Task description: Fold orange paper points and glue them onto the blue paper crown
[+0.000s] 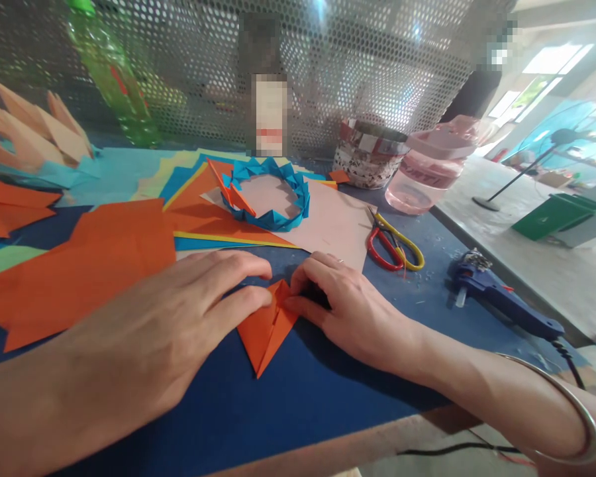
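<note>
A folded orange paper piece (261, 338) lies on the dark blue tabletop, its point toward me and a crease line down its middle. My left hand (193, 298) holds its upper left side, thumb tip on the paper and index finger arched above. At the upper right edge, my right hand (342, 298) pinches the paper between thumb and curled fingers. Just beyond the hands stands a blue ring of folded paper pieces (298, 199), with an orange folded piece (238, 199) attached at its left side.
Orange sheets (114, 245) and a pink sheet (338, 212) lie around the ring. Red-and-yellow scissors (387, 244) and a blue glue gun (506, 298) rest at right. Behind are a pink water jug (422, 172), patterned pot (367, 159), green bottle (114, 79) and peach paper model (30, 132).
</note>
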Available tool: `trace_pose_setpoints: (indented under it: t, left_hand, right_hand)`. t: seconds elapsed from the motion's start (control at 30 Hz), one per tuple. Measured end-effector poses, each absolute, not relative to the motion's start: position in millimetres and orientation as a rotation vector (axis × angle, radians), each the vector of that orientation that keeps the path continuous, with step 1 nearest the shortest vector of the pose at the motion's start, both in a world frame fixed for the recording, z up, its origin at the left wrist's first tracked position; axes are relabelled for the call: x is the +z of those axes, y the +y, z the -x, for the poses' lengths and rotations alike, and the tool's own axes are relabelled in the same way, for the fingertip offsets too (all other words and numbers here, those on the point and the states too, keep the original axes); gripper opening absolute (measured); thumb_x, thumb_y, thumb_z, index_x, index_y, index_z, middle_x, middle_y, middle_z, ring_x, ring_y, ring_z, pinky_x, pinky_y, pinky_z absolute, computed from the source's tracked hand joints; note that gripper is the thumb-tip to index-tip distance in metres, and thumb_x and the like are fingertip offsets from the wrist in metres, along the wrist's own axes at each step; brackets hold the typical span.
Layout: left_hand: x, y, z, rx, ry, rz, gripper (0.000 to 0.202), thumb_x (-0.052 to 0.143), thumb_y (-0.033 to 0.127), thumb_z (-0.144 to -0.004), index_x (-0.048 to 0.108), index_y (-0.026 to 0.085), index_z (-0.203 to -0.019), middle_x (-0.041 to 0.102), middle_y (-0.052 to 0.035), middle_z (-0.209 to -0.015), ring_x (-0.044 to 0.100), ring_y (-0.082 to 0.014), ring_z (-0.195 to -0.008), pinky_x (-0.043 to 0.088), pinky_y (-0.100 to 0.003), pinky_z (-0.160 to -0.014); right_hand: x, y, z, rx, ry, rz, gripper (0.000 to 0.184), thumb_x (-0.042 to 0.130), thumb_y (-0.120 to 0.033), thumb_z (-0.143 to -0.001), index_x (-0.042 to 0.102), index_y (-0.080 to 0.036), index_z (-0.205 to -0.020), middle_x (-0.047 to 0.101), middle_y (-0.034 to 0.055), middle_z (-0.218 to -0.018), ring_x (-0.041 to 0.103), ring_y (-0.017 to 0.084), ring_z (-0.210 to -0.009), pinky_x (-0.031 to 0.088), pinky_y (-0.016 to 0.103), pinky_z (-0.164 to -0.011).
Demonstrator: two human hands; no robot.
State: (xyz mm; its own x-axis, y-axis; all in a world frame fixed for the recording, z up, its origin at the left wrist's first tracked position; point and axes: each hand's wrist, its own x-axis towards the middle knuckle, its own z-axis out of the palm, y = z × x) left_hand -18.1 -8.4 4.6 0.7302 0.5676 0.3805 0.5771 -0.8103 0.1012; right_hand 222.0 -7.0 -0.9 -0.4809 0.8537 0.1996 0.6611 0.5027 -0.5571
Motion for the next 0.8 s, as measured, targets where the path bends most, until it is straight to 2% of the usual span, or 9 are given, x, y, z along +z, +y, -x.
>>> trace_pose_setpoints:
  t: [0.07,0.2,0.33,0.43,0.57,0.67,0.8]
  left_hand:
    - [4,-2,22,-0.548,-0.855,2.868,0.046,0.035,0.005,-0.086,0.06,0.022,-0.121,0.058,-0.0046,-0.133,0.054,-0.0256,-0.124,0.04,-0.042,-0.109]
    - [5,6,25,-0.546,-0.81,2.881,0.041,0.038,0.01,-0.091,0.053,0.024,-0.127,0.057,-0.0049,-0.135,0.054,-0.0213,-0.124,0.042,-0.036,-0.109]
    - [7,7,23,-0.585,-0.811,2.97,0.033,0.039,0.011,-0.094,0.054,0.023,-0.121,0.066,-0.0023,-0.122,0.061,-0.0168,-0.115,0.045,-0.029,-0.104]
    - [7,5,21,-0.601,-0.799,3.001,0.034,0.038,0.011,-0.094,0.055,0.023,-0.121,0.069,0.0004,-0.115,0.064,-0.0162,-0.106,0.048,-0.026,-0.098]
    - [7,3,19,-0.578,-0.924,3.031,0.037,0.039,0.013,-0.093,0.057,0.024,-0.123,0.069,0.0055,-0.116,0.066,-0.016,-0.105,0.047,-0.024,-0.096]
    - [8,3,18,-0.599,-0.988,3.048,0.036,0.046,0.017,-0.091,0.058,0.027,-0.124,0.07,0.0051,-0.117,0.066,-0.0156,-0.105,0.048,-0.022,-0.096]
    - [10,1,16,-0.692,-1.079,3.069,0.038,0.052,0.021,-0.089,0.061,0.031,-0.125,0.071,0.005,-0.12,0.067,-0.0176,-0.107,0.05,-0.023,-0.096]
  right_hand:
    - [-1,-7,-222,0.569,-2.3,1.247,0.008,0.063,-0.017,-0.09,0.055,-0.019,-0.087,0.06,0.0025,-0.093,0.055,0.015,-0.086,0.043,0.028,-0.077]
    - [-1,-7,-220,0.571,-2.297,1.245,0.01,0.064,-0.016,-0.089,0.055,-0.019,-0.086,0.06,0.002,-0.091,0.055,0.015,-0.085,0.043,0.028,-0.076]
    - [0,-7,-220,0.559,-2.301,1.24,0.008,0.063,-0.018,-0.091,0.056,-0.019,-0.086,0.061,0.0023,-0.091,0.056,0.016,-0.086,0.044,0.029,-0.078]
    - [-1,-8,-221,0.554,-2.312,1.236,0.007,0.063,-0.018,-0.091,0.057,-0.018,-0.088,0.061,0.003,-0.093,0.057,0.016,-0.088,0.045,0.029,-0.08]
    - [-1,-8,-222,0.538,-2.324,1.22,0.005,0.062,-0.018,-0.091,0.058,-0.018,-0.089,0.062,0.0032,-0.093,0.058,0.016,-0.088,0.045,0.028,-0.08]
    - [-1,-7,-222,0.538,-2.326,1.203,0.002,0.06,-0.018,-0.092,0.06,-0.017,-0.094,0.063,0.0039,-0.096,0.059,0.016,-0.092,0.046,0.029,-0.083]
    - [0,-7,-221,0.554,-2.336,1.177,0.009,0.057,-0.016,-0.094,0.062,-0.018,-0.101,0.064,0.0041,-0.1,0.06,0.017,-0.096,0.046,0.029,-0.086]
